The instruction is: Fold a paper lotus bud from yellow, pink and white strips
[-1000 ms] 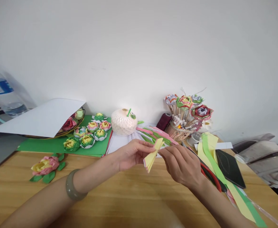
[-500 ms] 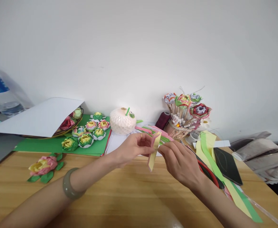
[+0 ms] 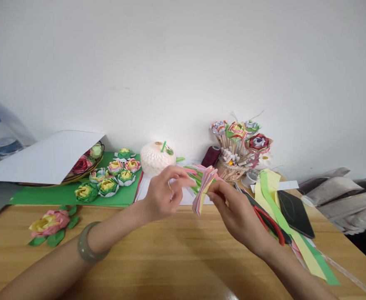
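Pinching a folded paper bundle of pink, yellow and white near its narrow middle, the right hand holds it above the wooden worktop, to the right of and nearer than a round white object. The left hand, fingers bent, is just beside the bundle; whether it grips anything thin cannot be told. Paper flowers sit left of the white object; a maroon thread spool stands right of it.

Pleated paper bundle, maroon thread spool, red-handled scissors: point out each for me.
Pleated paper bundle [image 3: 202, 191]: head view, pinched middle.
Maroon thread spool [image 3: 210, 156]: head view, wound side.
Red-handled scissors [image 3: 276, 227]: head view, red handle.
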`<state>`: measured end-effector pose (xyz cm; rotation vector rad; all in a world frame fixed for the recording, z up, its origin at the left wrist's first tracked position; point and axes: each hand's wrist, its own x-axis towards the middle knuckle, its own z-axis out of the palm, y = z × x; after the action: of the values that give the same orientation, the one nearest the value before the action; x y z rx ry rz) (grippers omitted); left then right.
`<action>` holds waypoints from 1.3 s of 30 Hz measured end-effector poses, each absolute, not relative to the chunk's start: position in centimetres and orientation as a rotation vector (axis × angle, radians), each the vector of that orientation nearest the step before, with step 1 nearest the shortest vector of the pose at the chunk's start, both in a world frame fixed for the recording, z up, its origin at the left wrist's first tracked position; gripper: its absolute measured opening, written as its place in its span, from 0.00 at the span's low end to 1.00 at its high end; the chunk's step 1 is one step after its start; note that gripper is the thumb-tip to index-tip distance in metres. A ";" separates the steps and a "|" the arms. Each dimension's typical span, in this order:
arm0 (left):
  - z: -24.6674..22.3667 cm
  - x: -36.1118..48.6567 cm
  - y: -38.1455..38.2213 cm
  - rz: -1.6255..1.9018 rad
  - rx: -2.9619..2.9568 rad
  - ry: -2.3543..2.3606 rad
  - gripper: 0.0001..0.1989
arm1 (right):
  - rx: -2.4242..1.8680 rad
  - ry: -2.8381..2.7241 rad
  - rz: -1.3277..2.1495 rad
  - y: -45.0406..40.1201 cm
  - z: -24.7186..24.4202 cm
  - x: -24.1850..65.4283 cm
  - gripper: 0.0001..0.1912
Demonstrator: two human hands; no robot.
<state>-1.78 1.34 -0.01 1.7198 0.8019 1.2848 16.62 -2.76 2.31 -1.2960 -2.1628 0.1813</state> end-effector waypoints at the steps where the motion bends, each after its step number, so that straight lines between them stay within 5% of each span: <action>1: 0.1 -1.7 1.5 1.259 1.634 0.816 0.06 | -1.292 -2.156 -0.049 -2.7 1.9 16.7 0.08; 5: 0.0 -1.3 2.1 0.624 1.221 0.754 0.21 | -1.048 -2.328 -0.714 -2.4 0.9 16.9 0.11; 8: -0.5 -0.9 2.3 0.532 1.087 0.716 0.18 | -1.026 -2.366 -0.789 -2.3 0.1 16.8 0.13; 13: -0.8 -0.7 2.5 0.855 1.228 0.747 0.17 | -1.167 -2.240 -0.365 -1.7 -1.0 16.2 0.08; 17: -1.4 -0.8 2.6 1.082 1.683 0.728 0.03 | -1.295 -2.120 0.185 -1.4 -0.2 15.9 0.09; 22: -1.8 -1.1 2.5 1.417 2.288 0.429 0.13 | -1.337 -2.005 0.696 -1.4 1.3 15.5 0.12; 27: -0.9 -1.3 2.2 1.299 1.927 0.616 0.18 | -1.303 -2.033 -0.157 -1.4 0.1 15.4 0.08; 32: -0.8 -1.1 2.7 1.058 1.604 0.809 0.10 | -1.111 -2.128 -0.693 -1.1 -1.3 15.8 0.05; 35: -1.1 -0.9 2.6 0.935 1.671 0.779 0.13 | -1.164 -2.105 -0.499 -1.1 -1.4 15.7 0.07; 39: -1.5 -1.2 2.4 1.073 1.862 0.776 0.08 | -1.343 -1.963 0.401 -0.8 -0.5 15.5 0.11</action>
<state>-1.22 2.39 -1.55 1.8621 0.7759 1.0726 15.54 -0.77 -0.52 -1.3433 -1.9626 0.4008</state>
